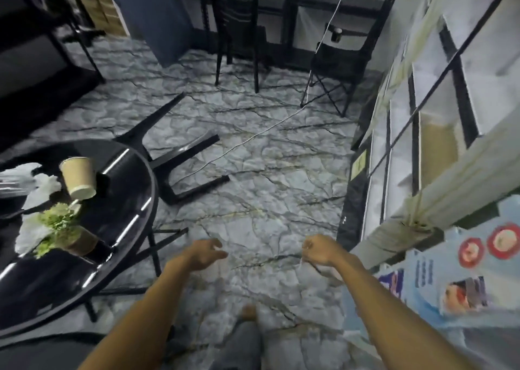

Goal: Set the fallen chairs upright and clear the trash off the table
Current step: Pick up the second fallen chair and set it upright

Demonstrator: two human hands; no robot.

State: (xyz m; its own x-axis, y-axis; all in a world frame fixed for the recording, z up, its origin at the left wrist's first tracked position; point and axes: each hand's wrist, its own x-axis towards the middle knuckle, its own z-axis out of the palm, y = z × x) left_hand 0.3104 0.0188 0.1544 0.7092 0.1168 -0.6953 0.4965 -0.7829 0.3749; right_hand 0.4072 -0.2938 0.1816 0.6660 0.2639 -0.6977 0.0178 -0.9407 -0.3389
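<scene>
A black chair [180, 156] lies tipped over on the marble floor, its legs pointing right, just beyond the round black glass table [121, 229]. On the table a tan paper cup [78, 177] leans on its side beside crumpled white tissue [45, 187]; clear plastic wrap [14, 181] lies at the left edge. My left hand [205, 253] hovers over the floor, fingers loosely spread, holding nothing. My right hand [319, 248] is stretched forward with its fingers curled in, empty as far as I can see. Both hands are well short of the fallen chair.
A potted green plant [62, 229] with white wrapping stands on the table. An upright black chair [239, 29] and a folding chair [337, 60] stand at the back. A white cord [253, 136] runs across the floor. Shelving [422, 116] lines the right side.
</scene>
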